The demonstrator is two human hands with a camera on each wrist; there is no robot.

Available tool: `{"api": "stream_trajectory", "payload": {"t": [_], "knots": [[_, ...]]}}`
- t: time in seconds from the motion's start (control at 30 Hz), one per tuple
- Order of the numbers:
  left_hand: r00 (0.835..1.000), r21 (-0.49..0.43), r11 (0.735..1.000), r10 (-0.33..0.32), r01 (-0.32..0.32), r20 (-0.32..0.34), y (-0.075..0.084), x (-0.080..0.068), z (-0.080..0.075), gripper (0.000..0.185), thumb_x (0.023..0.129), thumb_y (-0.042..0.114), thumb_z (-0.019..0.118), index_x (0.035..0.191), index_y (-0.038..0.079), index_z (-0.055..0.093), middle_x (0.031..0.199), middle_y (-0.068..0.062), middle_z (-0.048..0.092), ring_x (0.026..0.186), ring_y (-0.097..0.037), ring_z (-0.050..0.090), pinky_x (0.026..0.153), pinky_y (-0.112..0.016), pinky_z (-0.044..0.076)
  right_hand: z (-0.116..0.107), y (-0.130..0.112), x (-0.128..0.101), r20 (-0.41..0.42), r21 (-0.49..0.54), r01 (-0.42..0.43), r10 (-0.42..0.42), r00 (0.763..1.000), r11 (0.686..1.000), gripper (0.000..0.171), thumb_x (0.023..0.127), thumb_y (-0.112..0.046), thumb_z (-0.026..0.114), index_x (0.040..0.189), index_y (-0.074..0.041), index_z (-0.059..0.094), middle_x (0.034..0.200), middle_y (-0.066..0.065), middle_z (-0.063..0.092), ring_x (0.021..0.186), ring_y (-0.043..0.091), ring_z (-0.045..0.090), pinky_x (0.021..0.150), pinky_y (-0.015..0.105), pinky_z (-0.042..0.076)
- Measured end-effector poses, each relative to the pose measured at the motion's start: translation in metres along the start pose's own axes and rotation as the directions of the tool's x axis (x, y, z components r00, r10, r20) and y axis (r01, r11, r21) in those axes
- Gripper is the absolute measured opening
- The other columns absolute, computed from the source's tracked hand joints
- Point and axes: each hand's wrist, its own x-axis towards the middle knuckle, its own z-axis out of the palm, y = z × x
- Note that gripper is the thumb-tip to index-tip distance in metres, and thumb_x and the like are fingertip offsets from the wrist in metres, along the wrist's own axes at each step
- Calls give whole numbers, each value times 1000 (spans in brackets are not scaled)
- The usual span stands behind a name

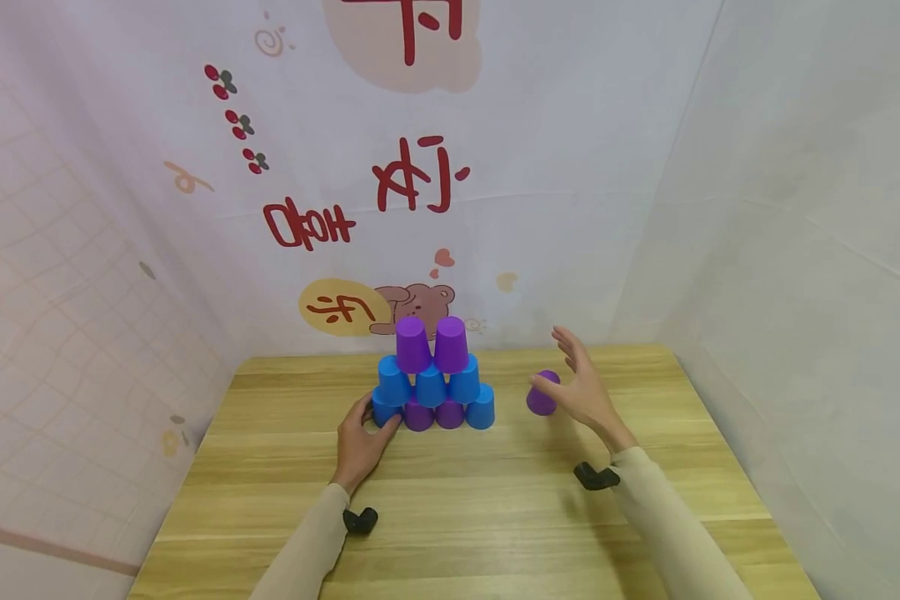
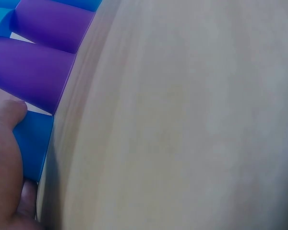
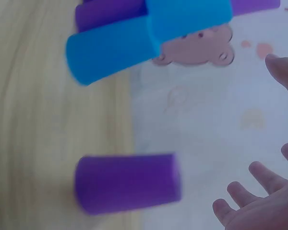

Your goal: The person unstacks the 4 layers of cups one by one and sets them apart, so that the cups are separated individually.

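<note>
A wooden table (image 1: 457,500) with a pale, straight-grained top stands pushed into a corner, and white fabric sheets hang as walls on three sides of it. Behind the table, the backdrop (image 1: 435,167) carries red characters, small red berry clusters up to the left, a yellow oval with red script just above the table's far edge, and a brown cartoon bear (image 1: 416,300) beside that oval. Left of the table the sheet (image 1: 67,292) shows a faint pinkish grid, while right of the table the sheet (image 1: 810,250) is plain and creased under even, soft light.
</note>
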Motion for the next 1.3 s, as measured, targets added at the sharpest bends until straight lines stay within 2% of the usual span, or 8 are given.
{"api": "stream_trajectory", "payload": {"t": [0.23,0.6,0.97,1.2,1.3], "knots": [[1000,-4,1000,-19,19,14,2,0,-1,70,95,10,92,156,-2,60,150,-26,71,137,-44,73,116,-60,62,10,-37,13,24,29,90,-90,996,996,99,97,-28,91,177,-29,32,184,8,37,172,43,33,142,69,29],[999,-17,999,-38,38,31,3,1,-2,71,95,10,92,157,-2,60,152,-26,70,140,-44,71,118,-59,61,30,-81,29,83,76,153,-159,984,985,98,98,-27,90,176,-36,32,184,-1,38,173,38,33,143,65,30],[999,-14,999,-40,40,25,1,1,0,71,96,11,92,158,-1,60,153,-26,70,140,-44,71,118,-60,61,50,-109,38,153,131,147,-167,974,980,97,97,-30,90,175,-36,33,184,-6,37,174,35,33,144,61,29],[999,-15,999,-45,45,26,1,1,0,71,95,12,92,158,-1,60,152,-25,70,140,-43,71,118,-58,61,64,-118,41,186,109,135,-154,970,985,99,96,-37,91,175,-41,31,183,-8,38,172,29,37,144,59,32],[999,-11,999,-38,39,25,1,1,0,71,95,11,92,157,-1,60,152,-25,70,139,-43,72,117,-57,62,69,-119,43,203,100,119,-137,970,988,102,94,-41,92,176,-43,30,184,-7,37,172,31,38,144,59,32]]}}
